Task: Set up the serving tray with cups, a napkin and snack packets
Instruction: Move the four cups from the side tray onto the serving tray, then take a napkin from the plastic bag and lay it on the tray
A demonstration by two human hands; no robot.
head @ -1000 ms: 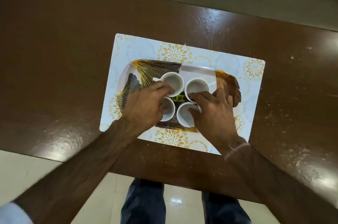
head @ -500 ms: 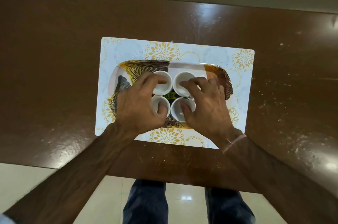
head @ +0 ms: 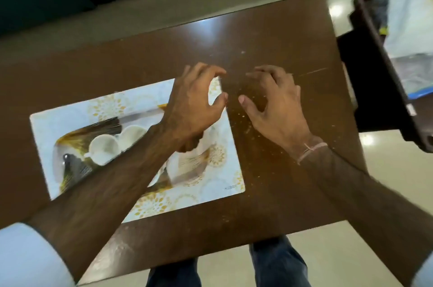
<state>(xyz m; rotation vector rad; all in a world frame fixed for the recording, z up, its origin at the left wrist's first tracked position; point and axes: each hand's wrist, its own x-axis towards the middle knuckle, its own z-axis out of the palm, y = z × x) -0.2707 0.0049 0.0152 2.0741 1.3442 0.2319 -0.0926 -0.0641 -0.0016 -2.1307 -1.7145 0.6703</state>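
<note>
A serving tray w/ a gold-and-black fan pattern is seen on a white floral placemat, at approx. 8 o'clock in the view. Two white cups are visible on it, side by side; any others are hidden by the left forearm. The tray's long axis is judged to run from 8 o'clock to 2 o'clock, along the placemat's own long side.

Progress, as judged: cups done; no napkin or snack packets are seen on the tray, so both are left.

Outward: the left hand is held over the mat's far right corner, the right hand over bare brown counter. The fingers of both are spread and curled, nothing grasped. At 2 o'clock, past the counter edge, a dark chair w/ blurred plastic-wrapped items is seen; contents can't be told.
</note>
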